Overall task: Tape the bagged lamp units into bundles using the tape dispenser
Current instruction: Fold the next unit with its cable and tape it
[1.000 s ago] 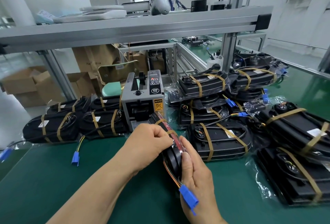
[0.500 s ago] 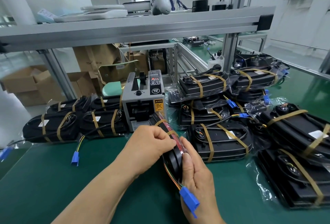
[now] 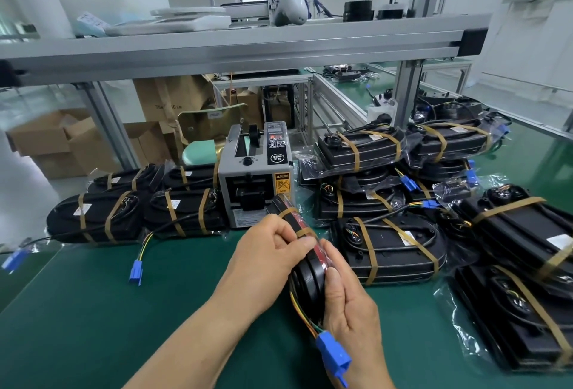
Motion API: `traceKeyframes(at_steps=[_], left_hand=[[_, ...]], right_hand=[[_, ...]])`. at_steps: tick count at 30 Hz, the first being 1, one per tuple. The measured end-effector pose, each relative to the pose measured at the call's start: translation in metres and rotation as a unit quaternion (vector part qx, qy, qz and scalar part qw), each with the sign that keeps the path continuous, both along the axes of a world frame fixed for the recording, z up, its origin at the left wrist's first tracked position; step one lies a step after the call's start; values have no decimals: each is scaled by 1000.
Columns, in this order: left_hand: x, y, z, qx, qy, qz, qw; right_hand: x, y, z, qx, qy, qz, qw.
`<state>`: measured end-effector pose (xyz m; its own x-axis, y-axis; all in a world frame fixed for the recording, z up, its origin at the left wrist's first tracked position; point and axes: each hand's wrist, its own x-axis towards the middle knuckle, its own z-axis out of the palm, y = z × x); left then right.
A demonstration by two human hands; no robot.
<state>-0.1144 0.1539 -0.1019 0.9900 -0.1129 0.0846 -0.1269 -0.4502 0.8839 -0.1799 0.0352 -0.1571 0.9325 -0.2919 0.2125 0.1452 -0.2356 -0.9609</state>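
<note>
Head view: I read lamp bundle (image 3: 310, 275) edgewise between hands, for wrapping.
Left hand (image 3: 273, 252): fingers curled, pinching tape band (image 3: 303, 232) down.
Right hand (image 3: 350, 311): clamped round lamp bundle, steadying.

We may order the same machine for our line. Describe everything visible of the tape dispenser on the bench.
The tape dispenser is a grey, boxy, seemingly metal machine standing upright on the green mat. On top sit a black roller on a spindle, a black knob and a black control panel with a round SEMI sticker. Its front has a dark outlet opening and a yellow caution label. Taped bundles lie close on both sides; the held bundle covers a lower front corner, contact unclear.
</note>
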Motion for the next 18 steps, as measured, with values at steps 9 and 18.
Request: traceKeyframes(at_steps=[9, 18], left_hand=[[3, 21, 8, -13, 62, -105, 992], [-1, 21, 3, -6, 28, -100, 995]], right_hand=[[2, -14, 19, 69, 34, 41, 996], [95, -17, 75, -128, 141, 164, 968]])
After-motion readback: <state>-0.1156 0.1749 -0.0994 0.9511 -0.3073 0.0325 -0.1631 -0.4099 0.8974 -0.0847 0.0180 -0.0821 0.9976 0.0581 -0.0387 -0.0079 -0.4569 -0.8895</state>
